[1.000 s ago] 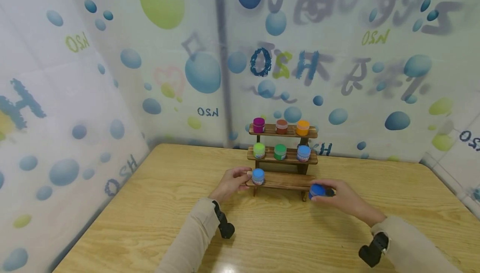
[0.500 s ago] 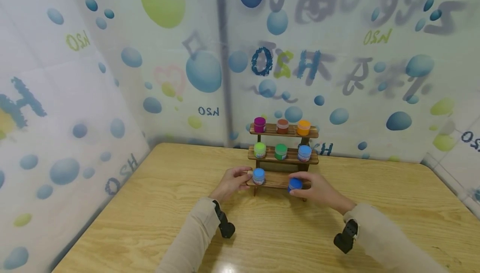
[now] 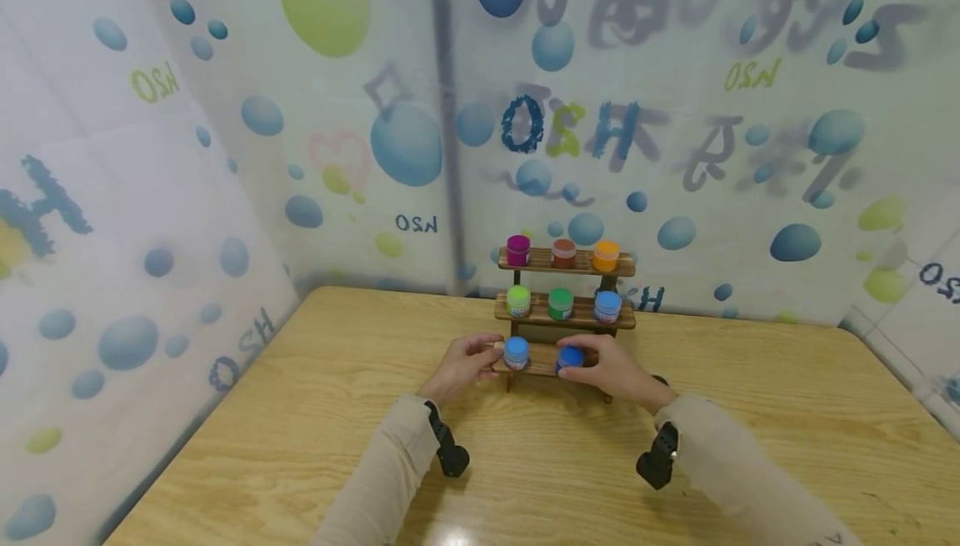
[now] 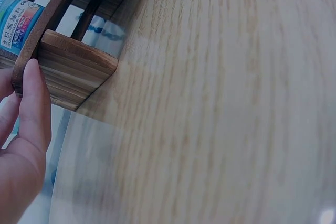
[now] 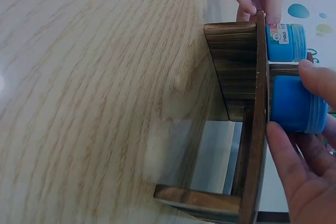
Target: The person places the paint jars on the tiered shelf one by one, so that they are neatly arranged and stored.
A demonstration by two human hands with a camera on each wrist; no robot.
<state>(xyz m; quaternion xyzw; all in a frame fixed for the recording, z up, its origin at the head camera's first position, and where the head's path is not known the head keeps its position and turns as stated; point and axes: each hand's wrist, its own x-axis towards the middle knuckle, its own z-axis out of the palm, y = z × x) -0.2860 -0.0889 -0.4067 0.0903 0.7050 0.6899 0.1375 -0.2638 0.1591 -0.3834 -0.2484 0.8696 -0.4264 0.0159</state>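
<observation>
A three-tier wooden display rack [image 3: 543,367] stands on the table. My left hand [image 3: 463,367] pinches the left end of its lowest board between thumb and fingers, as the left wrist view also shows [image 4: 31,129]. Beside those fingers a light blue paint jar [image 3: 516,353] sits on that board. My right hand [image 3: 613,371] grips a dark blue paint jar [image 3: 570,360] between thumb and fingers at the middle of the lowest board. In the right wrist view this blue jar [image 5: 294,104] has its base right at the board, a small gap from the light blue jar [image 5: 285,42].
The middle tier bears a lime green jar [image 3: 518,301], a green jar [image 3: 560,303] and a blue jar [image 3: 607,307]. On top are purple [image 3: 517,251], brown [image 3: 563,253] and orange [image 3: 605,256] jars. Behind the wooden table [image 3: 315,413] hangs a patterned curtain [image 3: 405,146].
My right hand has carried the dark blue jar leftward, from beyond the rack's right end to the middle of the lowest board. The left hand keeps its hold on the rack.
</observation>
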